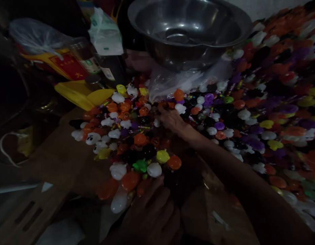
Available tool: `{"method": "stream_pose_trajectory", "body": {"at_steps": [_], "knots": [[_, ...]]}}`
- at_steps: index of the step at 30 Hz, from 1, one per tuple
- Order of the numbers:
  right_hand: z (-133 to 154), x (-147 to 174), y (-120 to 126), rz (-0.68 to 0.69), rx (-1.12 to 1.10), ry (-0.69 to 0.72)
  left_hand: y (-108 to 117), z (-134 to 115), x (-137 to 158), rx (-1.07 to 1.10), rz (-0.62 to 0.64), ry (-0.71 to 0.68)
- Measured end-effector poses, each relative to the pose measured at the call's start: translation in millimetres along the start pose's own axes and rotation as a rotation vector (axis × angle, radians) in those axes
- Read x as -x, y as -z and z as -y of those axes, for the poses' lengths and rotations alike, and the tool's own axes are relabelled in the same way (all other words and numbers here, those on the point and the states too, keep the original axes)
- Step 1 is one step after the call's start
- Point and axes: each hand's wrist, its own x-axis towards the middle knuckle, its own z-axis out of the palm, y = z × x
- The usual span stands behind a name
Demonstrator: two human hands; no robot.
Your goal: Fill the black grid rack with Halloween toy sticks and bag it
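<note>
At the bottom centre, my left hand point(152, 214) is in shadow with its fingers curled. It appears closed around a bunch of Halloween-topped sticks point(130, 180), whose orange, white, green and black plastic tops stick out past the fingers; the stems there are hidden. My right hand point(174, 122) reaches into the pile of Halloween-topped sticks point(125, 115) near the middle. Its fingers are bent together beside a white top, and the fingertips are partly hidden among the pieces. Some thin patterned stems show between the pumpkin, ghost and skull tops.
A large steel basin point(198, 51) stands behind the pile, with a clear plastic bag point(170, 83) below it. A big heap of similar topped sticks point(269, 112) fills the right side. A yellow tray-like object point(75, 93), jars and a tissue pack point(106, 32) are at the back left.
</note>
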Motion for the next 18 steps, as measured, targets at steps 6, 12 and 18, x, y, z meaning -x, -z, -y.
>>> {"method": "stream_pose_trajectory", "body": {"at_steps": [6, 12, 18], "knots": [[0, 28, 10, -0.206, -0.189, -0.032, 3, 1, -3, 0.043, -0.006, 0.017], [25, 125, 0, -0.499, -0.69, -0.312, 21, 11, -4, 0.044, 0.109, -0.048], [80, 221, -48, -0.447, -1.107, -0.37, 27, 15, -4, -0.029, 0.194, -0.119]]}}
